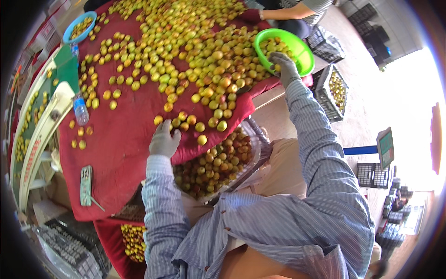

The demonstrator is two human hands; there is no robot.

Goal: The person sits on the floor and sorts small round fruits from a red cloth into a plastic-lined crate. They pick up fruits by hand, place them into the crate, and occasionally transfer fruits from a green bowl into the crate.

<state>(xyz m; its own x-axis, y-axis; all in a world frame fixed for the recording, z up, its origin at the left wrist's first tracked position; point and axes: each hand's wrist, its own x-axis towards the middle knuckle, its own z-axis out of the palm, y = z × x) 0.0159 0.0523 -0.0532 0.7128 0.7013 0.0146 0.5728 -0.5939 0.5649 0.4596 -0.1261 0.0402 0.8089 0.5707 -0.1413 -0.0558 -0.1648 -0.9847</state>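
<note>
Many small yellow-green and reddish round fruits lie spread over a table with a red cloth. My left hand, in a grey glove, rests at a few fruits near the cloth's edge; whether it grips one is hidden. My right hand, also gloved, is at the near rim of a bright green plastic basket, with a fruit at its fingers. More fruits lie in the basket. Below the table edge, in front of me, a lined crate holds many redder fruits.
A blue basin of fruits, a water bottle and a remote-like device are on the left. A green conveyor curves beside the table. Another person's gloved hand is at the far side. Crates stand on the right.
</note>
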